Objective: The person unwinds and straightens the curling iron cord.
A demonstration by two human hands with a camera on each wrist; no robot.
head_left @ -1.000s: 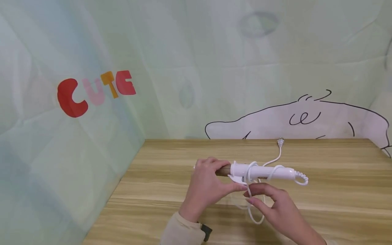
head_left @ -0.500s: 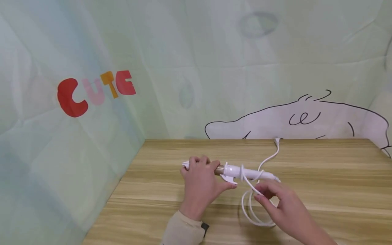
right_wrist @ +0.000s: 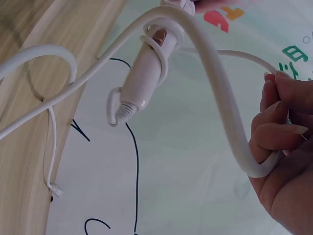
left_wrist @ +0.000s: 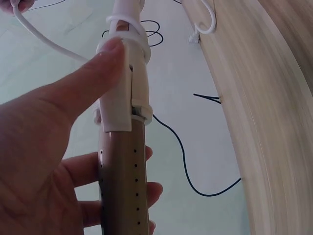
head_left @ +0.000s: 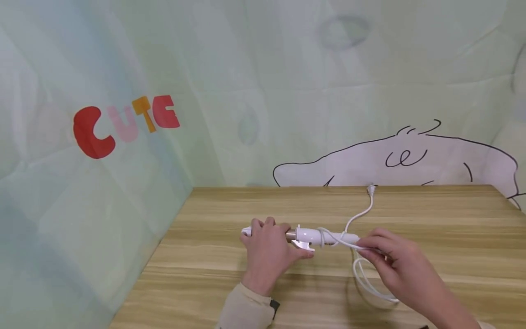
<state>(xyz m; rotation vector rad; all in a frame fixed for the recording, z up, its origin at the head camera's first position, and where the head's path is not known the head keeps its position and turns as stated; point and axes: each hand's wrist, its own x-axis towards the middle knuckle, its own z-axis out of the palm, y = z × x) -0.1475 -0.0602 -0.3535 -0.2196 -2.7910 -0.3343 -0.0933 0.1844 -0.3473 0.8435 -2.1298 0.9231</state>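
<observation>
A curling iron (head_left: pixel 308 236) with a white handle and a brown metal barrel (left_wrist: pixel 123 178) lies across my left hand (head_left: pixel 268 258). The fingers wrap the barrel, which carries rows of dark dots, while the thumb rests on the white clamp lever (left_wrist: pixel 115 100). White cord (right_wrist: pixel 208 63) is looped around the handle (right_wrist: pixel 142 81). My right hand (head_left: pixel 408 269), beyond the handle's end, pinches a strand of it between thumb and fingertips. In the right wrist view, another length of cord passes through the curled fingers (right_wrist: pixel 281 137).
The cord's white plug (head_left: pixel 371 190) lies at the back edge of the wooden table (head_left: pixel 197 283). Slack cord loops (head_left: pixel 367 283) hang below the right hand. A pale printed backdrop (head_left: pixel 230 114) stands behind and to the left.
My right hand has moved right, drawing the cord away from the handle, so a longer strand is stretched out. The left hand and curling iron have shifted left and slightly lower.
</observation>
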